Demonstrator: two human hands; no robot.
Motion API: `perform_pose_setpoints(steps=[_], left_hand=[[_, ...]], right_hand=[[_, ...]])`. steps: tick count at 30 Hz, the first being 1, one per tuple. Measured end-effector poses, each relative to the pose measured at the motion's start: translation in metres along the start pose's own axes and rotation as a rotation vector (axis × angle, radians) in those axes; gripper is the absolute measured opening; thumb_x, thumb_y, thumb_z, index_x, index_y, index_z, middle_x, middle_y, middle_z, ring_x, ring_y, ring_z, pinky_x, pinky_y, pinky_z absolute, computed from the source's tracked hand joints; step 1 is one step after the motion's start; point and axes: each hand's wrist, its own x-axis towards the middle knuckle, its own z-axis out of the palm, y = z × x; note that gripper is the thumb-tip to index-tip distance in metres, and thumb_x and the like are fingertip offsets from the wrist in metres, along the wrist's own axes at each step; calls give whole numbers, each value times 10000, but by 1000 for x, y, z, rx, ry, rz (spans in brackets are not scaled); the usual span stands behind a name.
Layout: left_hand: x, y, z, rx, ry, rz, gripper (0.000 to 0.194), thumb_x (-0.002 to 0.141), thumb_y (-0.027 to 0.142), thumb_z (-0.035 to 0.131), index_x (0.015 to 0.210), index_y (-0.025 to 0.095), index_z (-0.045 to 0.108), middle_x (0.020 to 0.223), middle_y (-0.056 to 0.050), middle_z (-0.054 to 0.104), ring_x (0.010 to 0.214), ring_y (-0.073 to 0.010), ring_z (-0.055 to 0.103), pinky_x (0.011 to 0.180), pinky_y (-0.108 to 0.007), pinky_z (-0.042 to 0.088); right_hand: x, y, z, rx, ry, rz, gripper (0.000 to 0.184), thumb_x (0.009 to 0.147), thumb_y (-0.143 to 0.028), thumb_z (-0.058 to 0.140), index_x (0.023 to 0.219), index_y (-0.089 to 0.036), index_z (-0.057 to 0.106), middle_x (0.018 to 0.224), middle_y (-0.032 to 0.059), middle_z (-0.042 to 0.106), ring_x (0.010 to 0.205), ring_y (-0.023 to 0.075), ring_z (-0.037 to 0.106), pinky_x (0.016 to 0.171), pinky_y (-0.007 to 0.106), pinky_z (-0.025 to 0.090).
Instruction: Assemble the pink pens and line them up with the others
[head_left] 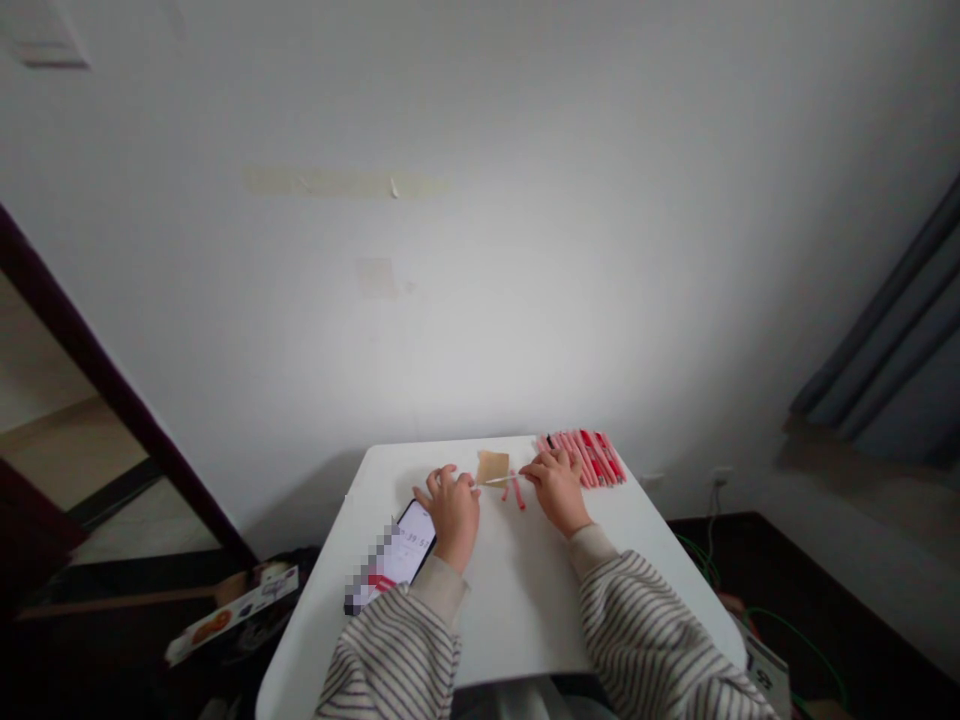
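Observation:
A thin white stick (497, 480) runs between my two hands, just above the table. My left hand (455, 512) is closed at the stick's left end, thumb and fingertips together, the other fingers curled. The right end sits in the fingertips of my right hand (559, 492), which is closed in a pinch. Right behind the stick lies a small tan square (493, 466), perhaps paper or a pad. Below it are small red strips (518, 492). Beyond my right hand, several slim pink-and-red pen-like sticks (592, 458) lie side by side in a row.
A phone (409, 545) showing a timer lies left of my left hand, close to my wrist. Everything rests on a small white table (525, 610) against a pale wall (525, 300). A box (232, 610) stands on the floor at left; cables (705, 565) run at right.

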Motion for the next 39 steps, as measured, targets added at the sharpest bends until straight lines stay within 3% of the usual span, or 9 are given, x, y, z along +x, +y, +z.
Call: perform_pose_setpoints(steps=[6,18,31,39], left_hand=[[-1,0,-6,39,26,-18,219,822,239,522,950,287,693,1217,-68,560,1184,-284,388,1022,-654,228],[0,1,-6,53,63,-39,338,904,343,380,912,256,707,1177,-91,582,1146,-291,409,991,-625,263],[-1,3,-10,80,11,-43,305,899,332,390,968,252,675,1181,-98,579,1128,-284,444,981,-593,278],[-7,-1,-12,92,-49,38,303,836,385,515,1095,254,605,1181,-96,578,1129,-296,455,985,-608,291]], right_hand=[[14,-10,1,-44,-46,-41,171,875,-309,572,939,-374,716,1109,23,595,1126,242,389,1008,482,179],[33,-30,18,-59,-174,-220,136,864,-335,591,905,-366,717,1043,20,613,1111,232,402,1060,619,21],[34,-25,20,-36,-174,-196,179,864,-278,582,932,-376,715,1059,20,615,1122,233,399,1061,613,34],[32,-18,16,-21,-136,-159,246,863,-270,588,1042,-414,676,1094,11,621,1132,231,398,1043,565,108]])
